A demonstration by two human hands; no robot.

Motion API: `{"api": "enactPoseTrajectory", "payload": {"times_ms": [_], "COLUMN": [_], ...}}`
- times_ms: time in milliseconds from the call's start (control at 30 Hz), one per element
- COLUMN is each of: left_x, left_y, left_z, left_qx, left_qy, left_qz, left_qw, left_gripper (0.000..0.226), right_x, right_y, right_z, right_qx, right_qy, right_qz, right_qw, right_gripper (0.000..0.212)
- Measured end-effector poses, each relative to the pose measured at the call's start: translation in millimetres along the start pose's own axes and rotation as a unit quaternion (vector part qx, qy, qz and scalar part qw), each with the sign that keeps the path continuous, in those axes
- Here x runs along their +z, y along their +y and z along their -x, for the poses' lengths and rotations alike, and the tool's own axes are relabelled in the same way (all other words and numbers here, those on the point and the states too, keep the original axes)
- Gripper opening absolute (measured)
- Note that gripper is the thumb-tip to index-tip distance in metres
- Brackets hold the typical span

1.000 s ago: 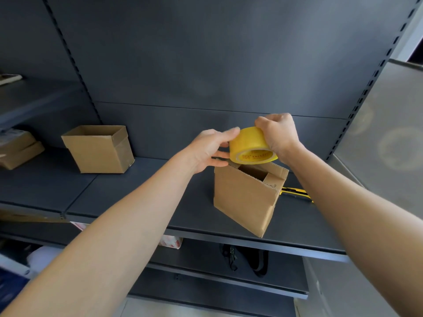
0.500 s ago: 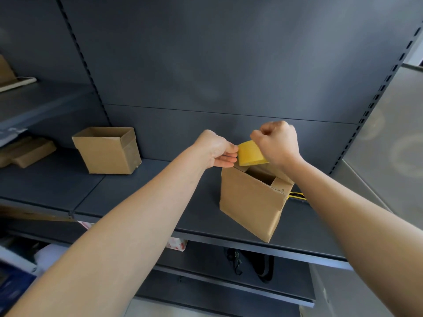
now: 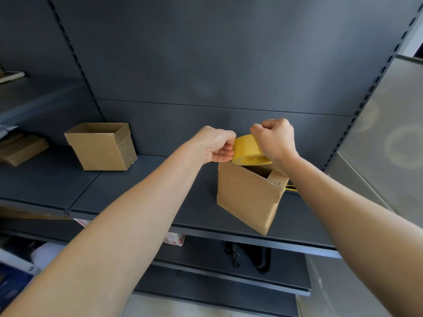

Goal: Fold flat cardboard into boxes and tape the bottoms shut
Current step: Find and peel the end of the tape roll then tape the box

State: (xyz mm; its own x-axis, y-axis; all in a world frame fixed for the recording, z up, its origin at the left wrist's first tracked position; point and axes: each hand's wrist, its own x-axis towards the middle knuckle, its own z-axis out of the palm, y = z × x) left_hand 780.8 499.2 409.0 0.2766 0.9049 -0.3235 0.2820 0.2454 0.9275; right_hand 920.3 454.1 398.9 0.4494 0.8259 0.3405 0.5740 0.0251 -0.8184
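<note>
Since half a second ago the yellow roll of packing tape point(image 3: 248, 148) has turned from edge-on to show its printed side. It is held at the centre of the frame, just above the open brown cardboard box point(image 3: 247, 197) standing on the dark grey shelf point(image 3: 137, 197). The left hand point(image 3: 214, 143) pinches the roll's left rim, probably hunting the tape end, so taping has not begun. The right hand point(image 3: 274, 138) grasps the roll from behind, knuckles up.

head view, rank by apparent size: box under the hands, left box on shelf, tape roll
1. box under the hands (nearer the camera, so its lead is unsure)
2. left box
3. tape roll
</note>
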Motion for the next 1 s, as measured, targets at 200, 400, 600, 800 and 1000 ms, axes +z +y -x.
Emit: {"api": "enactPoseTrajectory", "payload": {"times_ms": [200,400,600,800,1000], "left_x": [-3,-2,1,-10,-7], "left_y": [-4,-4,1,-6,2], "left_z": [-1,-3,-1,-4,-6], "left_qx": [-0.019,-0.003,-0.011,-0.012,0.011], "left_qy": [-0.06,-0.083,-0.096,-0.113,-0.16], "left_qz": [0.046,0.017,0.052,0.178,0.207], "left_qw": [0.997,0.996,0.994,0.977,0.965], "left_gripper": [0.016,0.018,0.015,0.012,0.005], "right_x": [-7,-9,-17,-50,-55], "right_y": [3,7,7,19,25], "right_z": [-2,-2,-6,-15,-13], "right_qx": [0.052,0.04,0.127,0.318,0.316], "right_qy": [-0.002,-0.007,-0.006,0.012,0.038], "right_qz": [-0.038,-0.028,-0.066,-0.214,-0.238], "right_qw": [0.998,0.999,0.99,0.924,0.918], "right_gripper": [0.044,0.043,0.035,0.013,0.014]}}
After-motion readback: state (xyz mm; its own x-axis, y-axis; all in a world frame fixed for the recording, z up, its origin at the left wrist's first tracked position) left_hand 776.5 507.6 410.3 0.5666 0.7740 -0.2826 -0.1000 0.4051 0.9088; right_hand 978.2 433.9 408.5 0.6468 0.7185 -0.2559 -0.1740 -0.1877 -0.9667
